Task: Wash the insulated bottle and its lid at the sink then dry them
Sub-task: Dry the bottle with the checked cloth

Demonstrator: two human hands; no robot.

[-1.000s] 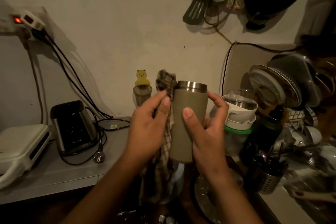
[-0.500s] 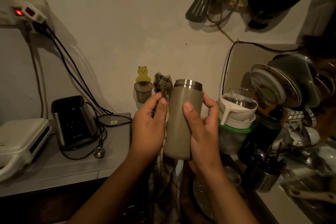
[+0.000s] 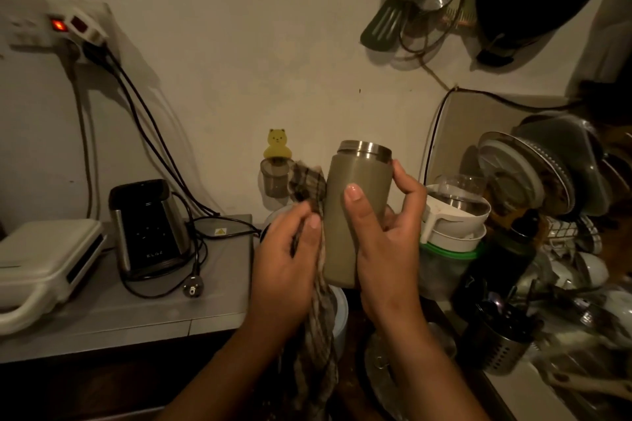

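Above the sink, one bottle (image 3: 345, 215) stood near-upright, steel mouth up; right hand (image 3: 386, 249) gripped it, left hand (image 3: 287, 270) clutched one checked cloth (image 3: 316, 284).

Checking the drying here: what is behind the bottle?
A checked cloth lies against the far left side of the bottle, gripped by the left hand; fingers of the right hand curl behind too. The bottle hides how far the cloth reaches.
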